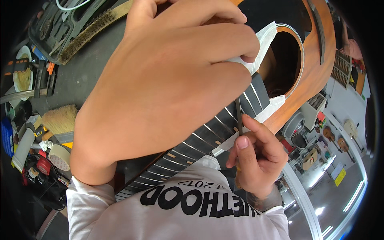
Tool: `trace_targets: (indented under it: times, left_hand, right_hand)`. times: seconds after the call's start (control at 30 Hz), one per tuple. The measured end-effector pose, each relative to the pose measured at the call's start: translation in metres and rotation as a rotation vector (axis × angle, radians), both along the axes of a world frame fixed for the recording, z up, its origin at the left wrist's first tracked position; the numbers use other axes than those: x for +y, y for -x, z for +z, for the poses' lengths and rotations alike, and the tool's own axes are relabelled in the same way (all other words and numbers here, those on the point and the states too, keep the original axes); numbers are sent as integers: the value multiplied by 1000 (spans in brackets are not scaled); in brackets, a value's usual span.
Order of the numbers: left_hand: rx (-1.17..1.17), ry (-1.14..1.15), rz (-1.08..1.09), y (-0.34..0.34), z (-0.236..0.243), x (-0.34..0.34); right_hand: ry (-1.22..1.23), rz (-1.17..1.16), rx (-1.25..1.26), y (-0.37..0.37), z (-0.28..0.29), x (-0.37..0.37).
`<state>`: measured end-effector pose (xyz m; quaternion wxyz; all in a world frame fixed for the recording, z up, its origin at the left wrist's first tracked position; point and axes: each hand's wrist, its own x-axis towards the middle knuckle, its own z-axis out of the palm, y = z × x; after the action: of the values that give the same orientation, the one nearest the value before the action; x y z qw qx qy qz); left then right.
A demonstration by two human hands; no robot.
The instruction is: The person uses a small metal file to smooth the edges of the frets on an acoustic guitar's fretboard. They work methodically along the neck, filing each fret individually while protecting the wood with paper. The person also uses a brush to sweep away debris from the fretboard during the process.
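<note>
A guitar body [312, 84] lies under my hands, its dark fretboard [208, 136] crossed by silver frets and white tape [267, 44] beside the soundhole [285, 60]. My left hand [168, 88] is large over the fretboard, fingers curled down near the tape; whatever they grip is hidden. My right hand [259, 160] pinches a thin dark strip-like tool [239, 122] between thumb and forefinger. The tool stands across the fretboard, touching or just over it, and its upper end disappears under my left hand.
On the left bench [88, 60] lie a tool case [60, 26], wire brush [96, 32], bristle brush [58, 120], tape roll [59, 157] and assorted tools. At right, another person [348, 44] is partly visible, with hanging guitars [342, 144] beyond.
</note>
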<state>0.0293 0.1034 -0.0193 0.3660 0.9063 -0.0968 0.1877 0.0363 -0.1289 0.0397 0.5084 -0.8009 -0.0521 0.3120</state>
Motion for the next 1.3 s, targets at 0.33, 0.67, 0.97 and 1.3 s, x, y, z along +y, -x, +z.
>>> trace_targets:
  times: [0.33, 0.67, 0.97, 1.3]
  left_hand:
    - [-2, -17, -78, -16, -7, -2]
    - [-11, -41, -98, -22, -11, -2]
    - [25, -121, -151, -32, 5, 2]
    - [31, -196, -89, -38, 10, -17]
  right_hand:
    - [14, -1, 41, 1, 6, 4]
    - [-36, 137, 23, -4, 2, 4]
    - [-76, 118, 88, -11, 2, 3]
    - [70, -103, -227, 9, -14, 10]
